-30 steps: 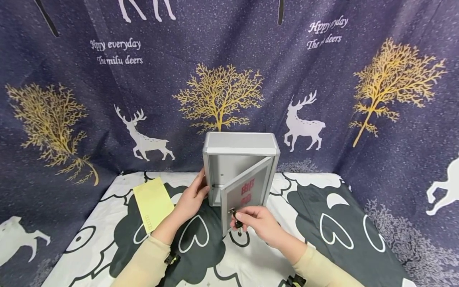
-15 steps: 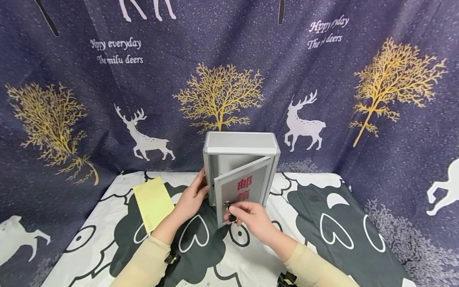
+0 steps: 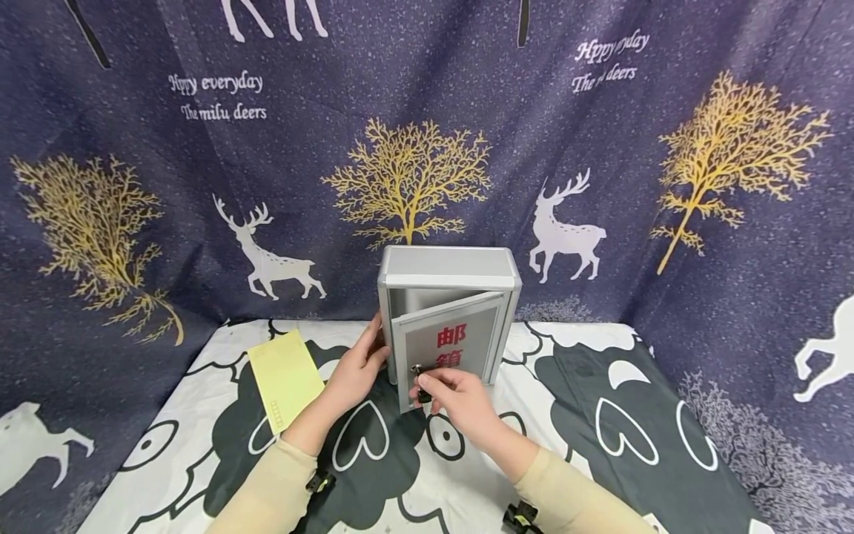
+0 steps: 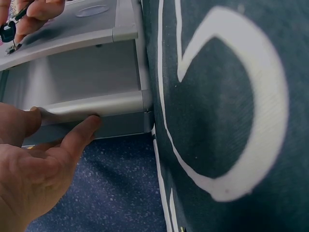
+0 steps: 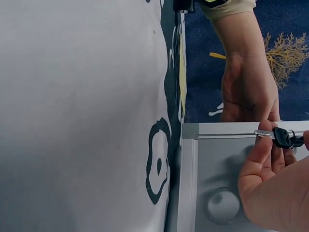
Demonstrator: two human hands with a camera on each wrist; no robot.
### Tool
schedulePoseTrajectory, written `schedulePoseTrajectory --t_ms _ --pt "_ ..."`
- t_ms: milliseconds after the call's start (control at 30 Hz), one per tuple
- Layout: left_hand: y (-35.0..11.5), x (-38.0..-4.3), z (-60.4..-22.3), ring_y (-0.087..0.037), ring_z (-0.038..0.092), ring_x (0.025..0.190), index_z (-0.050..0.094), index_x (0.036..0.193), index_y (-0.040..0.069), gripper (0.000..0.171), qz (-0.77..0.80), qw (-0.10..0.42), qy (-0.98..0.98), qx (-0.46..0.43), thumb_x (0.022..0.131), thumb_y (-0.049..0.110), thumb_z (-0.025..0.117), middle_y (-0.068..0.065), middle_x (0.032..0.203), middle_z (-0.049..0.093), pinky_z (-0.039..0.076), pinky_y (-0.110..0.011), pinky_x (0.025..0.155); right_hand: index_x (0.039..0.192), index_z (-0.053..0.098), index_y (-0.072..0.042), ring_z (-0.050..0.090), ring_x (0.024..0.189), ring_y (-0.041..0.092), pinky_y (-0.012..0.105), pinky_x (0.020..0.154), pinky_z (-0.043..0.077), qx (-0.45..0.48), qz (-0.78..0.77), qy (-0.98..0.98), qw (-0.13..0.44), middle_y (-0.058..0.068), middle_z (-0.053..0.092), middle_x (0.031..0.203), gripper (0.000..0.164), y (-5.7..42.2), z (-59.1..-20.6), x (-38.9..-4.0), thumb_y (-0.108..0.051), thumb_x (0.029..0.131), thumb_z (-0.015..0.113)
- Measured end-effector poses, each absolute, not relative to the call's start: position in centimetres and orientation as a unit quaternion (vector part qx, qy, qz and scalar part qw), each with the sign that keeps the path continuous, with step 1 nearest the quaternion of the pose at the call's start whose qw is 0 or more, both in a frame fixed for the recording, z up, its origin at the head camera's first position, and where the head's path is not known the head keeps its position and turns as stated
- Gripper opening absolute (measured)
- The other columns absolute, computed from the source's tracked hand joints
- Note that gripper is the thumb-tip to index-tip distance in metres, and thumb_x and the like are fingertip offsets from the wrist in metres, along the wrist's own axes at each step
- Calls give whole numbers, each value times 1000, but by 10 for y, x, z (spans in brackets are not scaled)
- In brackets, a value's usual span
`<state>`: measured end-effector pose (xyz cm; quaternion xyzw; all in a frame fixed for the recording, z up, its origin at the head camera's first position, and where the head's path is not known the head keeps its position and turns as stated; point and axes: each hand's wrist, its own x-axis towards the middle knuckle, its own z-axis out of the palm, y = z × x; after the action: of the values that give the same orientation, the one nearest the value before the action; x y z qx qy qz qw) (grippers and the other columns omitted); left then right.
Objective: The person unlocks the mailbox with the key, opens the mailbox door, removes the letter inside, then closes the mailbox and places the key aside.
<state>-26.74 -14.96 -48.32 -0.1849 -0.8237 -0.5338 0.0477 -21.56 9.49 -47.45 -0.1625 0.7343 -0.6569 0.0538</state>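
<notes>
A grey metal mailbox [image 3: 450, 267] stands upright with its door [image 3: 460, 348], marked with red characters, ajar. My left hand [image 3: 353, 374] rests on the box's left side; in the left wrist view its fingers [image 4: 82, 133] lie fairly straight along the side and the thumb touches the front edge. My right hand [image 3: 460, 404] pinches a black-headed key [image 3: 424, 395] at the door's lock [image 3: 416, 369]. A second black-headed key [image 5: 282, 137] hangs beside it, its metal blade bare in the right wrist view. The pinching fingertips are partly hidden.
A yellow envelope [image 3: 287, 378] lies on the patterned cloth [image 3: 373, 497], left of the mailbox and beside the left forearm. Directly behind the box hangs a dark blue curtain [image 3: 460, 208] printed with deer and trees.
My right hand has swung the mailbox door inward, toward the box, moving left and away from me with the key. The left hand has stayed at the box's side.
</notes>
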Motion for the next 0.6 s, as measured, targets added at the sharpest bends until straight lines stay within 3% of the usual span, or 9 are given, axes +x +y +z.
schedulePoseTrajectory --t_ms 600 --pt "-150 -269 -485 -41 53 152 19 181 27 71 -533 46 -825 -182 120 16 53 -23 171 46 58 -56 110 123 82 -2 75 85 24 31 73 63 -150 -656 739 34 12 83 105 34 84 -473 -225 -33 113 70"
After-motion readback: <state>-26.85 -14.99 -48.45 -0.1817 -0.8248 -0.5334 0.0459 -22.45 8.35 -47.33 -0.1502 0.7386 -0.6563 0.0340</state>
